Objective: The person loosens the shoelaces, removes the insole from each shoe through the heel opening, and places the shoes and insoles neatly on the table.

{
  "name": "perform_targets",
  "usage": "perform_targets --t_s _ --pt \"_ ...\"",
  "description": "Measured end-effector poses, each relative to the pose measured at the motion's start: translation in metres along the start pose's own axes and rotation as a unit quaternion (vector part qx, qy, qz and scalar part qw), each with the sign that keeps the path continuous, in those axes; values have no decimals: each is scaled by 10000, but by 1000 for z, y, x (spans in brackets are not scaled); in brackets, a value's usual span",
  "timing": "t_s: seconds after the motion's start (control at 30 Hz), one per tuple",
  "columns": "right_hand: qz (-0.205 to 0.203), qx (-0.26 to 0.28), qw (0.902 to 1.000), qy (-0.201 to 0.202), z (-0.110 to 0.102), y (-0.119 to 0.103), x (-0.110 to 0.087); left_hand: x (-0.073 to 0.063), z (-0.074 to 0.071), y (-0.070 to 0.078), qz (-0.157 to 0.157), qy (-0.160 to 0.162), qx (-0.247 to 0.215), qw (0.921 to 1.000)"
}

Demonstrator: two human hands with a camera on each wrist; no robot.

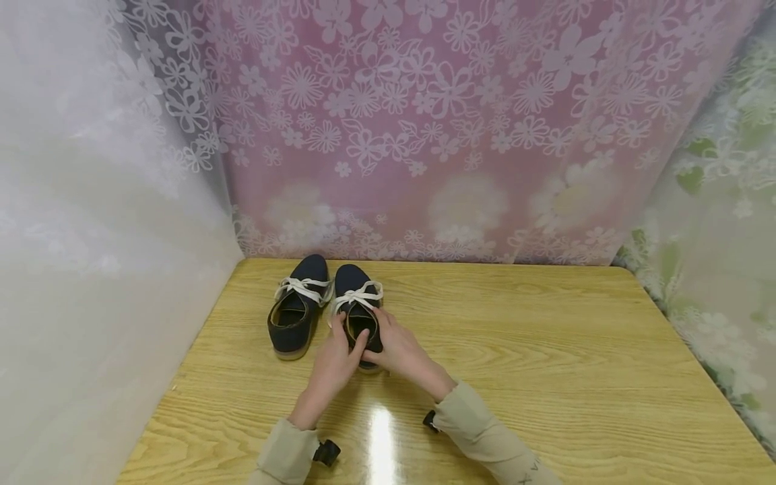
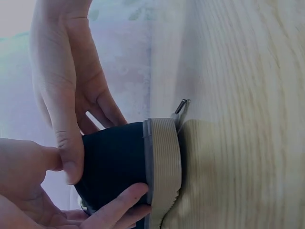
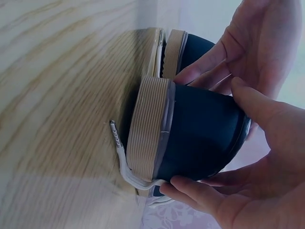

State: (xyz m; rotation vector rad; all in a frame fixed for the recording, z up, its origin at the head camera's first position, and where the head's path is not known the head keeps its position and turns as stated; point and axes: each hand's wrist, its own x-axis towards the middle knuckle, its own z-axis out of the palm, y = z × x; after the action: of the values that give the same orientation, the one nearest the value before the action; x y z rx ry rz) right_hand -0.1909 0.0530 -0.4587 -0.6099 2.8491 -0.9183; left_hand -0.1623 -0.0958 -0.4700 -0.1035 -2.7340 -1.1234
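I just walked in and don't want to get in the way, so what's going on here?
A person is handling a dark shoe by its heel end: the left grip is on one side, the right grip on the other. The second shoe stands just to its left on the wooden table. Both toes point away from the person, and both shoes have white laces.

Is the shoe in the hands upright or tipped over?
Upright. The shoe shows its opening facing up in the head view, and its sole faces the table in both wrist views.
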Motion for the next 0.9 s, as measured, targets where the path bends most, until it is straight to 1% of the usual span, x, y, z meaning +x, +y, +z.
perform_targets --t_s 0.17,0.43,0.53,0.7,0.83,0.9 --pt "-27 -31 9999 114 -1 2 -5 -1 2 6 -11 -68 42 10000" --pt "29 -435 9990 67 -3 4 -12 -3 11 14 -41 -95 103 9999" --pt "2 -427 9990 109 -5 6 -15 -4 14 16 -128 -223 65 9996" --pt "-54 -375 9991 175 -8 9 -19 -4 15 16 -154 -418 -43 9990" --pt "-52 -279 9995 151 -11 13 -21 -4 15 16 -104 -527 -52 9985" --pt "-27 -218 9997 139 -12 16 -21 -3 13 14 2 -635 -80 9979"
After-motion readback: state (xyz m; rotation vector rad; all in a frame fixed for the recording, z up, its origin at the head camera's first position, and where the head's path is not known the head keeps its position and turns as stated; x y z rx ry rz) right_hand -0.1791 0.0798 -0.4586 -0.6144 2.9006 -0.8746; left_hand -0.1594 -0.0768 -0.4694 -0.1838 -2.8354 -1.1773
